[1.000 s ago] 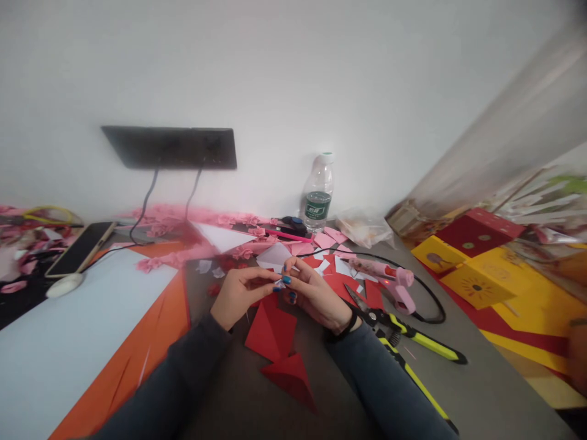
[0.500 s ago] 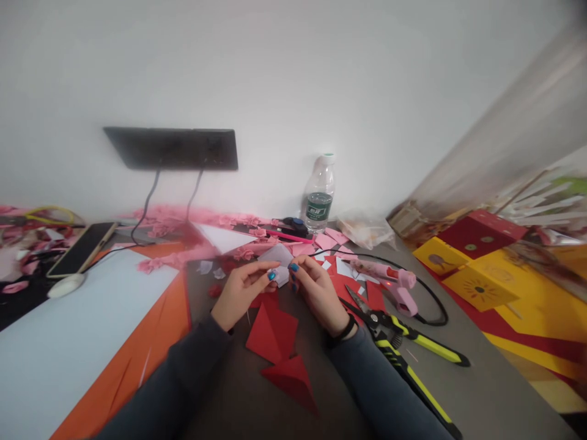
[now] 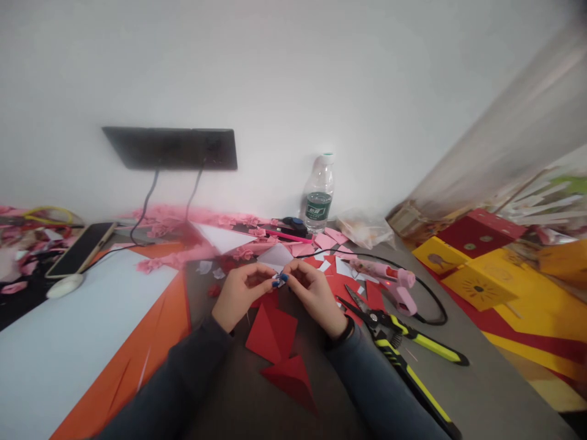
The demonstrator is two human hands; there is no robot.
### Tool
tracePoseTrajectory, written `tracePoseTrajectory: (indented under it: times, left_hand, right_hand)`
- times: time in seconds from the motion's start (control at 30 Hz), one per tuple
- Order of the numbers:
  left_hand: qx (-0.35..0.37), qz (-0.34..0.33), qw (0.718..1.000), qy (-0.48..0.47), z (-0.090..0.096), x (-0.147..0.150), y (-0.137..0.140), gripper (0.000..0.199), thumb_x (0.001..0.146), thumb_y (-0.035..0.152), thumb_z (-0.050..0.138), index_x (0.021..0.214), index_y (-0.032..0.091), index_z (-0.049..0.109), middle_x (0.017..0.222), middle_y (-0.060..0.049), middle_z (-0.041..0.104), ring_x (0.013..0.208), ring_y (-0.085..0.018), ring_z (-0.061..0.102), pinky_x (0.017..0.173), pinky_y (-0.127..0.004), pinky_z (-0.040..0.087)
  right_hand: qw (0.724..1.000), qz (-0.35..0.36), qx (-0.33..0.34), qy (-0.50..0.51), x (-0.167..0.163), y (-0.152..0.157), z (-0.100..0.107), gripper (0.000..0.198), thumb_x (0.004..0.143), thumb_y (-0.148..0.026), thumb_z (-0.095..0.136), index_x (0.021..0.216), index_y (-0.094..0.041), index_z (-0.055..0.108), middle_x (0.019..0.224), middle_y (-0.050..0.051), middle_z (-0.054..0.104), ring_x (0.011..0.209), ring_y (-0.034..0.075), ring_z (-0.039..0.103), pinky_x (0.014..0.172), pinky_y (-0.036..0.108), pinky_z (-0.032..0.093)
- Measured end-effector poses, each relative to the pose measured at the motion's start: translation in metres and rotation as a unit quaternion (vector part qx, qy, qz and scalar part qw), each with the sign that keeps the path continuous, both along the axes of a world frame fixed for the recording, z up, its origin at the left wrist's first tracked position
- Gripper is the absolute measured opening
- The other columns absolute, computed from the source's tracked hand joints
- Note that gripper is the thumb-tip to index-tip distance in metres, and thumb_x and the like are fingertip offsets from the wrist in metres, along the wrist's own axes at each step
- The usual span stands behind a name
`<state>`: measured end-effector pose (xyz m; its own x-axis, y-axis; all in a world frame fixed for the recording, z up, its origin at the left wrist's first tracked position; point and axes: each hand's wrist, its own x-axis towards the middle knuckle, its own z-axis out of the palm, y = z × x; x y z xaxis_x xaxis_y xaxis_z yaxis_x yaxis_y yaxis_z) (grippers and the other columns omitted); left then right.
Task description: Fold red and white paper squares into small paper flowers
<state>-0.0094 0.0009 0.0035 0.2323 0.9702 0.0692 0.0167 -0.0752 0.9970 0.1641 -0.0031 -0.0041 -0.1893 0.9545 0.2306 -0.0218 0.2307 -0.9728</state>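
My left hand (image 3: 243, 292) and my right hand (image 3: 316, 292) meet at the fingertips over the middle of the table. Both pinch a small white paper piece (image 3: 277, 280), mostly covered by the fingers, so its shape cannot be made out. Just behind the fingertips lies a pale sheet of paper (image 3: 277, 253). A folded red paper square (image 3: 271, 333) rests in front of the hands, with a red paper triangle (image 3: 291, 380) touching its lower corner.
Yellow-handled shears (image 3: 373, 318) and a pink glue gun (image 3: 397, 287) with its cord lie at right. A water bottle (image 3: 319, 195) stands by the wall. White board (image 3: 92, 324), orange paper (image 3: 151, 324), a phone (image 3: 82, 247) and a mouse (image 3: 65, 286) are at left.
My right hand has moved left, and its fingertips now meet those of my left hand at the small paper piece. Things on the table stay where they were.
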Motion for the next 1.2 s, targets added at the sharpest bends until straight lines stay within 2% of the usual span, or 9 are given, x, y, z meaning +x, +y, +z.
tracePoseTrajectory:
  times: [0.1, 0.17, 0.33, 0.5, 0.6, 0.73, 0.9, 1.07, 1.2]
  left_hand:
    - [0.016, 0.007, 1.0, 0.005, 0.001, 0.001, -0.001, 0.014, 0.073, 0.024, 0.075, 0.083, 0.015, 0.073, 0.084, -0.005, 0.075, 0.082, -0.018, 0.07, 0.079, -0.027, 0.057]
    - [0.026, 0.004, 1.0, 0.005, 0.002, 0.001, -0.002, 0.012, 0.074, 0.023, 0.075, 0.083, 0.015, 0.074, 0.084, -0.005, 0.076, 0.082, -0.018, 0.07, 0.079, -0.027, 0.057]
    - [0.042, -0.009, 0.999, 0.021, 0.003, -0.001, -0.003, 0.01, 0.074, 0.022, 0.075, 0.081, 0.016, 0.076, 0.082, -0.005, 0.077, 0.079, -0.019, 0.07, 0.076, -0.026, 0.057]
    - [0.029, -0.023, 0.999, 0.017, 0.004, -0.001, -0.003, 0.012, 0.073, 0.024, 0.076, 0.081, 0.015, 0.076, 0.081, -0.006, 0.076, 0.078, -0.018, 0.069, 0.074, -0.026, 0.056]
    - [0.027, -0.027, 0.999, -0.001, 0.004, 0.0, -0.004, 0.013, 0.074, 0.025, 0.075, 0.082, 0.015, 0.073, 0.083, -0.005, 0.075, 0.081, -0.019, 0.069, 0.077, -0.027, 0.056]
    - [0.048, -0.025, 0.998, -0.014, 0.006, 0.001, -0.003, 0.021, 0.079, 0.027, 0.071, 0.096, 0.016, 0.071, 0.097, -0.006, 0.072, 0.092, -0.02, 0.067, 0.083, -0.029, 0.055]
    - [0.052, 0.012, 0.999, 0.011, 0.022, -0.008, 0.002, 0.022, 0.082, 0.032, 0.065, 0.096, 0.016, 0.068, 0.093, -0.007, 0.069, 0.075, -0.016, 0.066, 0.074, -0.03, 0.056]
    - [0.063, 0.052, 0.993, 0.089, 0.05, -0.036, 0.003, 0.021, 0.08, 0.03, 0.066, 0.097, 0.018, 0.065, 0.09, -0.005, 0.071, 0.08, -0.019, 0.069, 0.077, -0.031, 0.056]
    - [0.076, 0.058, 0.983, 0.157, 0.058, -0.072, -0.003, 0.024, 0.077, 0.036, 0.069, 0.092, 0.018, 0.067, 0.094, -0.008, 0.074, 0.091, -0.024, 0.07, 0.075, -0.031, 0.056]
  right_hand:
    - [1.0, 0.014, 0.003, -0.019, 0.001, -0.002, 0.003, 0.029, 0.088, -0.046, 0.061, 0.08, -0.019, 0.057, 0.07, -0.002, 0.052, 0.062, 0.012, 0.046, 0.058, 0.025, 0.037]
    - [0.999, 0.043, -0.029, -0.003, 0.002, -0.002, 0.005, 0.031, 0.088, -0.048, 0.062, 0.081, -0.019, 0.056, 0.068, -0.003, 0.049, 0.058, 0.011, 0.043, 0.054, 0.024, 0.035]
    - [0.972, 0.111, -0.142, 0.148, 0.001, -0.004, 0.004, 0.031, 0.082, -0.044, 0.071, 0.087, -0.022, 0.049, 0.074, -0.005, 0.05, 0.054, 0.009, 0.042, 0.049, 0.021, 0.034]
    - [0.937, 0.157, -0.198, 0.241, -0.001, -0.004, 0.003, 0.034, 0.079, -0.035, 0.077, 0.09, -0.025, 0.046, 0.073, -0.006, 0.051, 0.053, 0.008, 0.043, 0.051, 0.021, 0.034]
    - [0.932, 0.152, -0.207, 0.256, -0.003, -0.004, 0.003, 0.036, 0.077, -0.037, 0.078, 0.089, -0.024, 0.047, 0.071, -0.006, 0.05, 0.054, 0.008, 0.042, 0.052, 0.021, 0.033]
    - [0.925, 0.123, -0.214, 0.287, -0.007, -0.003, 0.004, 0.035, 0.078, -0.044, 0.075, 0.086, -0.023, 0.048, 0.064, -0.008, 0.039, 0.051, 0.008, 0.034, 0.05, 0.021, 0.027]
    - [0.913, 0.09, -0.204, 0.342, -0.009, 0.0, 0.006, 0.032, 0.079, -0.046, 0.07, 0.082, -0.022, 0.049, 0.059, -0.009, 0.03, 0.048, 0.008, 0.022, 0.047, 0.022, 0.02]
    - [0.912, 0.097, -0.194, 0.349, -0.009, 0.001, 0.003, 0.032, 0.077, -0.046, 0.072, 0.081, -0.021, 0.052, 0.057, -0.009, 0.031, 0.048, 0.008, 0.021, 0.047, 0.022, 0.018]
    - [0.916, 0.101, -0.184, 0.341, -0.01, 0.0, 0.001, 0.032, 0.077, -0.046, 0.072, 0.08, -0.021, 0.052, 0.056, -0.009, 0.032, 0.047, 0.008, 0.023, 0.048, 0.023, 0.019]
